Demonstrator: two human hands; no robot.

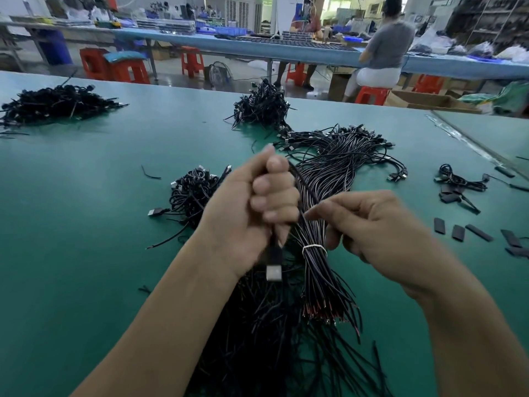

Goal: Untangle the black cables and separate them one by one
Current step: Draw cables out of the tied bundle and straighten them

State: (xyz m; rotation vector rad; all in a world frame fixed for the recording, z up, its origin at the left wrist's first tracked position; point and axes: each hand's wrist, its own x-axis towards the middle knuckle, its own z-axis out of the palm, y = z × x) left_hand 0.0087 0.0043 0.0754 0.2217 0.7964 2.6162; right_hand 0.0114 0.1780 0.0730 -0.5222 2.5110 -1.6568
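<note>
While the left hand is clenching one black cable in a fist, its metal plug is hanging just below the fist, above the counter. The right hand is curling its fingertips against the bundle and appears to be pinching it just above the white tie; which strand it has I cannot tell. The bundle is lying across the counter between the two hands, with its plug ends fanning out far from the person and its stripped ends splaying near the wrists. A loose pile of black cables is lying under the forearms.

These cables are looking thin, light and limp, so they are likely sagging and looping as soon as they are lifted. The jackets seem smooth enough to slide past one another, yet the plugs are probably snagging on neighbouring strands. The tie is cinching the bundle tightly, so any strand is likely dragging there. The plug body is offering the firmest hold, being rigid and wider than the wire. The bare copper tips look frail, so I would avoid gripping there. A steadying hold on the bundle beside the tie seems wise, with the free cable held by its plug.
</note>
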